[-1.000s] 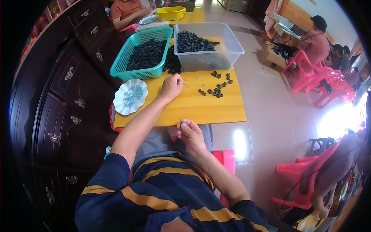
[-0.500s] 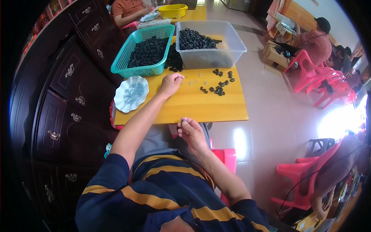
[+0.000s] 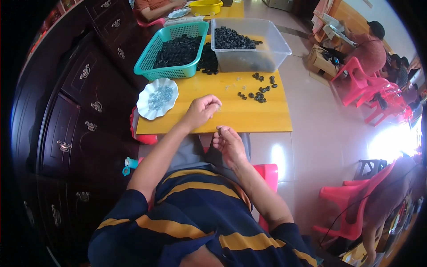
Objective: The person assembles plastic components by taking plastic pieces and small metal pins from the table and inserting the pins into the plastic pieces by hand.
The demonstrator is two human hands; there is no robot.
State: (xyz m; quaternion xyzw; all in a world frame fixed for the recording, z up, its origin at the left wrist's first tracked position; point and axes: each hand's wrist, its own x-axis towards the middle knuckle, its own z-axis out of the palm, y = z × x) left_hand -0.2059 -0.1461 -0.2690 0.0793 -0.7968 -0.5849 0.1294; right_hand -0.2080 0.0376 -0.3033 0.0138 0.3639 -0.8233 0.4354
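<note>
A: What does the right hand (image 3: 232, 144) have?

B: A small dark piece (image 3: 219, 131). The thumb and a finger pinch it tight, by the near edge of the yellow surface (image 3: 267, 118).

A: And the left hand (image 3: 201, 112)?

B: It is a bit higher up and to the left, over the surface. Its fingers are curled in, with just a narrow gap. I can't tell if it has something tiny. The two hands are near each other but not touching.

A: What's on the left side?

B: A white plate (image 3: 144, 108) with a wavy edge. Lots of little clear bits (image 3: 161, 98) lie in it.

A: And at the back?

B: A green basket (image 3: 190, 71) with black strips (image 3: 178, 50) inside. Beside it, a see-through tub (image 3: 249, 65) has black rings (image 3: 231, 39). A black heap (image 3: 207, 61) sits between them.

A: Anything else?

B: Yes, loose black pieces (image 3: 260, 96) on the right, and a few clear scraps (image 3: 227, 87) just left of them.
</note>
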